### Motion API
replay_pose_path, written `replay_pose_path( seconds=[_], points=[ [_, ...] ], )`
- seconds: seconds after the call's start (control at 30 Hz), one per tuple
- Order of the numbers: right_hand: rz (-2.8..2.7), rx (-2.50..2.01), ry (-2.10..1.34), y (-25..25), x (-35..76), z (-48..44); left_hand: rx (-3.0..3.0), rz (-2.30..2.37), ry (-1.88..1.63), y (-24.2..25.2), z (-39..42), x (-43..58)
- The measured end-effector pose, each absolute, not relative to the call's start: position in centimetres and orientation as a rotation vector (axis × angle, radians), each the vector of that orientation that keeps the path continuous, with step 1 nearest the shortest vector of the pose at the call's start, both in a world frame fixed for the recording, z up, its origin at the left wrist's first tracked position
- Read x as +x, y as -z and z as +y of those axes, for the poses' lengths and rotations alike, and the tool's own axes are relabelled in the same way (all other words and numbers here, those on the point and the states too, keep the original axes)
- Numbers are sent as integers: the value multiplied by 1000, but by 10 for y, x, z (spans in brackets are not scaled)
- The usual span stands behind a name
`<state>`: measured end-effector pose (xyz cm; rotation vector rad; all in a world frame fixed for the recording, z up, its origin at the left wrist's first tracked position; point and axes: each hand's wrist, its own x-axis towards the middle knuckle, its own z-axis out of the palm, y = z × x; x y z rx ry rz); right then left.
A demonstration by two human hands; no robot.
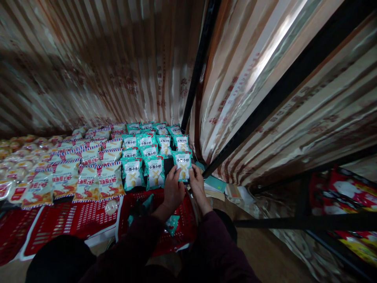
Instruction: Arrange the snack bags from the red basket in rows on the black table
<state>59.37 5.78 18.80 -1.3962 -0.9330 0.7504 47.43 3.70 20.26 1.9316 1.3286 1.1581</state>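
A teal and white snack bag [183, 162] is held upright between my two hands at the right front corner of the display. My left hand [173, 190] grips its left lower edge, and my right hand [198, 185] grips the right side, both with fingers closed. Rows of matching teal bags [154, 173] stand to the left and behind it. Below my left arm, a red basket [185, 220] holds several loose teal bags [173, 225], partly hidden by my sleeves.
Striped cream snack bags [86, 182] fill the middle of the shelf, with round clear-wrapped items [17, 173] farther left. Another red basket [70, 224] sits in front. A black shelf post [224, 153] slants up at the right, before curtains [229, 98]. Red packages [350, 188] lie far right.
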Motion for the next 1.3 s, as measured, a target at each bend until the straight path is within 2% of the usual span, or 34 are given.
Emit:
replay_pose_path(
  seconds=[0.57, 0.97, 1.3],
  points=[
    [-1123, -1513, -557, -173, 596, 97, 1840, 1466, -1189, -194, 64, 483],
    [-1173, -1452, -609, -176, 580, 119, 1744, 1590, -1211, -201, 81, 486],
    [-1310, -1519, -570, -172, 575, 128, 1673, 1557, -1271, -182, 86, 493]
  ],
)
